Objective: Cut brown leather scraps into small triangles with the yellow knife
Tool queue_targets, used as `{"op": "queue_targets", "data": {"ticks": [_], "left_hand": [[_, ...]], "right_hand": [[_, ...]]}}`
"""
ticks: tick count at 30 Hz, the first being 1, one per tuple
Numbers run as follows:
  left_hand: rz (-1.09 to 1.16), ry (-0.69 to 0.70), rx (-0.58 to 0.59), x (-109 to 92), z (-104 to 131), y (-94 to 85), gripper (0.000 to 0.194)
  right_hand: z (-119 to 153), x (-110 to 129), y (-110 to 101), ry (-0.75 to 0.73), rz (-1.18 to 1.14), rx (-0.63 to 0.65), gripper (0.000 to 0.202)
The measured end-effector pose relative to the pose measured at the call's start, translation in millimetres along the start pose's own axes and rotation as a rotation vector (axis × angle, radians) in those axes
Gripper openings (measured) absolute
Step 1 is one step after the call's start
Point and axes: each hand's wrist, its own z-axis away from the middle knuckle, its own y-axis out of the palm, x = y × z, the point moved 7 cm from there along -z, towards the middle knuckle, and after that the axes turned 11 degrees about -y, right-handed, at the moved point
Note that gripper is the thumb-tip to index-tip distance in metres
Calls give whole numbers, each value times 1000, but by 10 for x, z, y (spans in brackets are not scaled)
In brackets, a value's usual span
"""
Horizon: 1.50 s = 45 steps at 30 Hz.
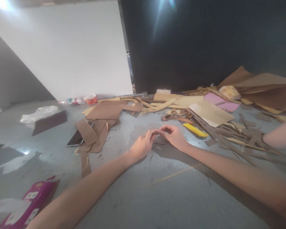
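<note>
My left hand (143,145) and my right hand (173,136) meet over the middle of the grey surface, fingertips pinched together. Something small and dark seems to sit between them, but it is too hidden to name. Just right of my right hand lies a yellow utility knife (194,130) among brown scraps. To the left of my left hand, brown leather-like pieces (95,136) are piled partly over a dark phone (75,139). Beyond my hands, a thin brown strip (184,119) curls near other offcuts.
Large brown sheets (264,92) lie at the back right, near a tan sheet (211,113) and a pink sheet (221,102). Another person's arm (281,133) reaches in at right. At left are a purple packet (30,203), a plastic bag (40,114) and a red cup (90,99).
</note>
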Motion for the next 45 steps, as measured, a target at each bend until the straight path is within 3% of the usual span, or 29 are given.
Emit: {"op": "queue_targets", "data": {"ticks": [8, 16, 22, 30, 35, 41, 45], "left_hand": [[13, 26, -17, -7, 3, -14, 31], [104, 124, -123, 30, -10, -42, 28], [122, 152, -150, 35, 0, -60, 29], [94, 171, -156, 21, 11, -70, 28], [27, 231, -64, -38, 49, -9, 28], [36, 160, -90, -5, 27, -29, 29], [52, 165, -77, -16, 24, -25, 29]], "right_hand": [[21, 23, 13, -53, 4, 19, 34], [60, 206, 6, -227, 138, 33, 20], [80, 318, 54, -330, 86, 69, 19], [57, 284, 44, -270, 91, 89, 18], [70, 284, 82, -278, 69, 195, 25], [76, 350, 64, -348, 110, 116, 19], [73, 306, 90, -282, 62, 169, 23]]}}
